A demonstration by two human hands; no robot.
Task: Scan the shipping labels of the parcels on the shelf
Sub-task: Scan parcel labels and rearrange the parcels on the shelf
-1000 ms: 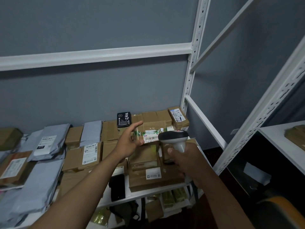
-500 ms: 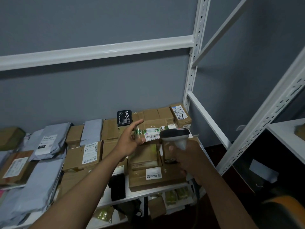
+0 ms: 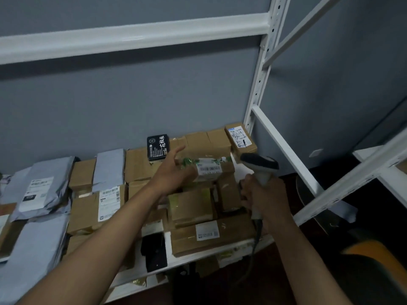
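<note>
Brown cardboard parcel point(image 3: 207, 170) with barcode label, your left hand point(image 3: 174, 172) spread against its left end, your right hand point(image 3: 263, 194) clenched round the grey handheld scanner point(image 3: 259, 170) just right.

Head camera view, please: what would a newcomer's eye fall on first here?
Probably the two hands at centre: the right hand grips a scanner aimed at a taped box that the left hand steadies. Around them, brown boxes and grey mailer bags crowd the white shelf.

Open air above packed parcels point(image 3: 191, 208), white upright point(image 3: 257, 93) hemming the right
</note>
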